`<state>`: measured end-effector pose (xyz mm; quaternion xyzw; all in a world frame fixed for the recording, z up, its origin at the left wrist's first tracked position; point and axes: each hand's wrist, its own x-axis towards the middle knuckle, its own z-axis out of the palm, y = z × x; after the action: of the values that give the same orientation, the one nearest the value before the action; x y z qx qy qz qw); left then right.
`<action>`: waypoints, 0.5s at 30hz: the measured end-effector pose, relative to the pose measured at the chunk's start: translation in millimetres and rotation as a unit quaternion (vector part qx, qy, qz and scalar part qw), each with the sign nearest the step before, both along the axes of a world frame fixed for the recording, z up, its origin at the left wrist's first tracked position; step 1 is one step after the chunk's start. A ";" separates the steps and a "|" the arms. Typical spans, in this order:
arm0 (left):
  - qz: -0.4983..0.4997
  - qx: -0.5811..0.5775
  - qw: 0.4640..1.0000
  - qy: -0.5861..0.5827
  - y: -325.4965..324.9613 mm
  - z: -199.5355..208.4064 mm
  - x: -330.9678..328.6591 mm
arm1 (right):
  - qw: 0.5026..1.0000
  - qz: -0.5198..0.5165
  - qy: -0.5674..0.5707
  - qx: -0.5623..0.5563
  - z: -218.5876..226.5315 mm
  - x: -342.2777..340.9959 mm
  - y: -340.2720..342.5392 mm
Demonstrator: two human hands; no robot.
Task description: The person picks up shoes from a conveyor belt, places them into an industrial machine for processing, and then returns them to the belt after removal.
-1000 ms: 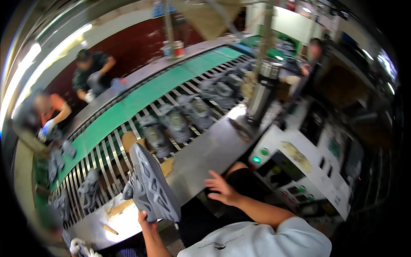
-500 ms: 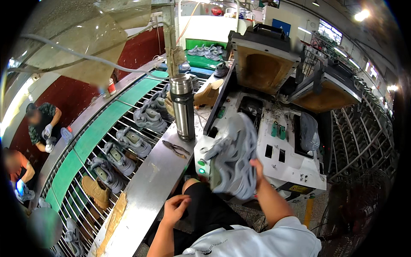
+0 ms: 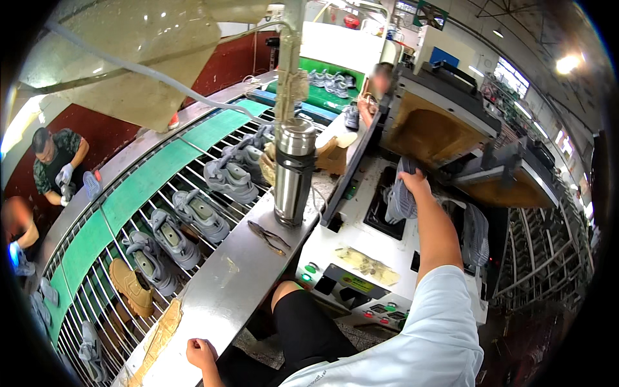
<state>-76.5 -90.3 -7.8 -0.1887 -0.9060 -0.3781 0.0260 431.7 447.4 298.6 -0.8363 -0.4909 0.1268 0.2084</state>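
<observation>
My right hand [image 3: 414, 183] grips a grey sneaker [image 3: 401, 201] by its sole side. The sneaker is held at the left opening of a white machine [image 3: 351, 245], partly over the dark recess. Another grey shoe [image 3: 476, 235] sits on its side in the machine's right opening, its sole facing outward. Two dark lids with brown, hollowed linings stand raised behind: the left lid [image 3: 438, 122] and the right lid [image 3: 500, 184]. My left hand [image 3: 201, 353] is closed above the front edge of the metal bench [image 3: 232, 284], with nothing visible in it.
A steel flask [image 3: 295, 180] and pliers [image 3: 269, 237] are on the bench. Left of it, a roller conveyor with a green strip [image 3: 138, 184] carries several grey sneakers and a tan shoe [image 3: 131, 287]. Two people work beyond the conveyor; another person [image 3: 369, 106] is behind the machine.
My right hand has carried the sneaker forward from in front of me to the machine's left opening. My left hand has moved left and down to the bench edge. A person has appeared behind the machine.
</observation>
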 end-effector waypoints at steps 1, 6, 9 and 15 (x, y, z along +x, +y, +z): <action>0.000 -0.006 1.000 0.001 -1.6 -3.0 -1.0 | 1.000 0.006 -0.019 -0.020 -17.0 4.2 8.9; 0.021 -0.014 0.999 -0.037 -4.4 9.6 1.9 | 0.996 -0.016 -0.062 -0.058 -32.9 -42.9 -1.0; 0.019 -0.004 0.999 -0.050 -4.9 12.8 0.2 | 0.996 -0.023 -0.068 -0.061 -36.0 -47.2 -19.5; 0.033 0.058 0.996 -0.060 9.8 -4.6 2.0 | 0.986 0.035 -0.164 0.013 -77.6 -24.2 -63.7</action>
<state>-74.5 -80.5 -12.3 -0.1336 -0.8883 -0.4393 -0.0048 407.5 383.7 221.0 -0.8254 -0.5490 -0.0110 0.1310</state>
